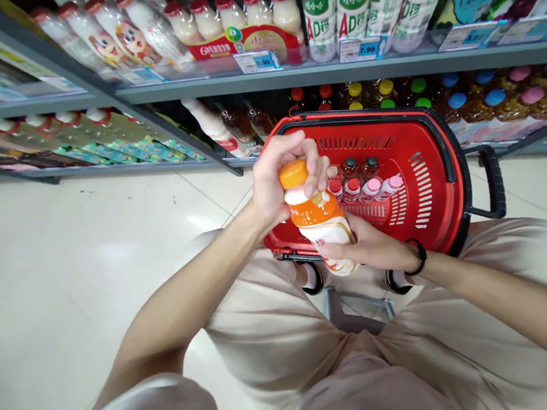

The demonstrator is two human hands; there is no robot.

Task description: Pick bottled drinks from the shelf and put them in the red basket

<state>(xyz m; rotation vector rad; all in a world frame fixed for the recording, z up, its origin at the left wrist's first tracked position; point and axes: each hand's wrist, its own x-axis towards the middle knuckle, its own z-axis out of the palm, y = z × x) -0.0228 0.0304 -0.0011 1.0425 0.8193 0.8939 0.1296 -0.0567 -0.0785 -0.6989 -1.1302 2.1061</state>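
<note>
A drink bottle with an orange cap and an orange and white label is tilted above a red shopping basket. My left hand is closed at its top, with curled fingers by the cap and neck. Lower down, my right hand grips the bottle's body with the thumb across the label. Inside the basket stand several small bottles with red and pink caps, and dark-capped brown bottles behind them.
Shelves run across the front, holding white milk-drink bottles, a red-banded multipack and price tags. Colour-capped bottles fill the lower shelf behind the basket. The basket's black handle sticks out right. A stool shows between the legs.
</note>
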